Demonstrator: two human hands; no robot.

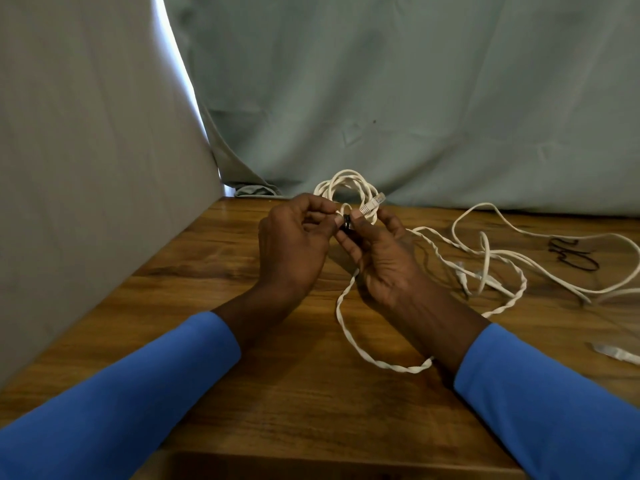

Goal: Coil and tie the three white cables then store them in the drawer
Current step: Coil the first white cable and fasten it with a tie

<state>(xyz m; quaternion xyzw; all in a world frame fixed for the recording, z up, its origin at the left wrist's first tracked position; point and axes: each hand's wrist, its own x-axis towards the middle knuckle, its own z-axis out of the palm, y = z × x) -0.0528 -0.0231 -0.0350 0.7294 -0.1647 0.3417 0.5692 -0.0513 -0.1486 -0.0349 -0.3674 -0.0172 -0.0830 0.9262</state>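
One coil (pixel 348 183) of white cable is held up over the far middle of the wooden table (pixel 214 258), with one clear plug (pixel 376 201) sticking out at its right side. Two hands meet at its lower edge. The left hand (pixel 294 247) has its fingers curled in, thumb and forefinger pinching a small black tie (pixel 346 226) at the coil. The right hand (pixel 384 268) grasps the coil itself, its thumb pressed on the turns just below the plug.

From under the right hand one twisted strand (pixel 408 370) drops to the table, loops toward the near side and passes behind the right wrist, which hides how it joins the part running off to the right. There the loose cables (pixel 485 204) lie spread in wide crossing curves. How many separate cables make up that tangle I cannot tell, since the strands overlap and run out of view at the right edge. Blurred plug ends lie among them.

Farther right, a small cluster of thin black spare ties (pixel 573 259) lies on the wood, their number unclear. A pale object (pixel 616 355), too blurred to identify, lies at the right edge.

Two blue sleeves (pixel 121 393) cover the forearms. A green cloth (pixel 415 98) hangs behind the table and a grey sheet (pixel 86 133) closes off the left side.
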